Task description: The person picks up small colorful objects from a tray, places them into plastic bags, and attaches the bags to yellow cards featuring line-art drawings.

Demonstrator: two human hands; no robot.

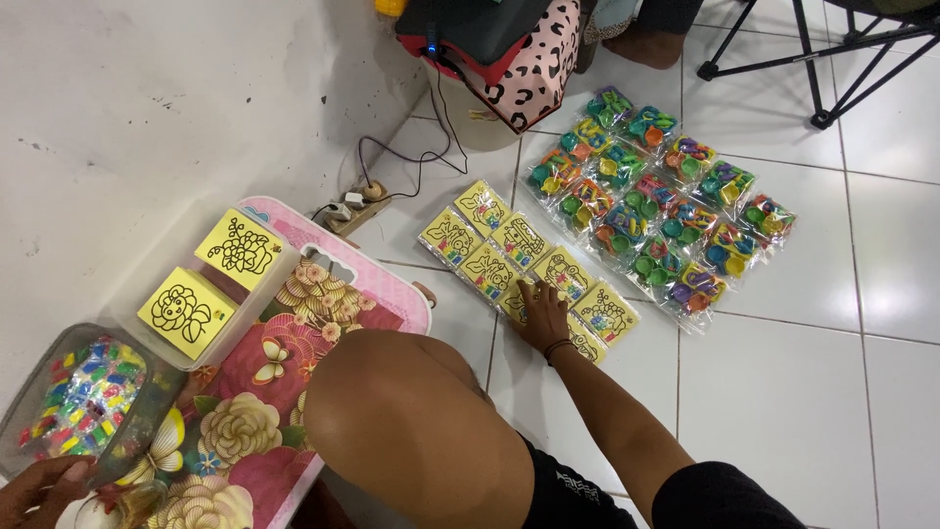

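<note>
My right hand (541, 313) reaches out over the white tile floor, its fingers spread and resting on a yellow picture card in a clear packet (516, 299). That card lies in a double row of several such yellow cards (490, 240). Beyond them are rows of clear packets of small colourful pots (651, 211). My left hand (37, 487) is at the bottom left, gripping the near edge of a clear container (147, 407) of small colourful pieces. My bent knee (411, 421) fills the middle.
A clear tub (257, 294) holds two stacks of yellow cards beside the wall. Under it lies a pink floral mat (294, 362). A power strip (348, 208) with cables, a leopard-print bag (534, 73), black chair legs (832, 69) and another person's foot (646, 44) are at the far side.
</note>
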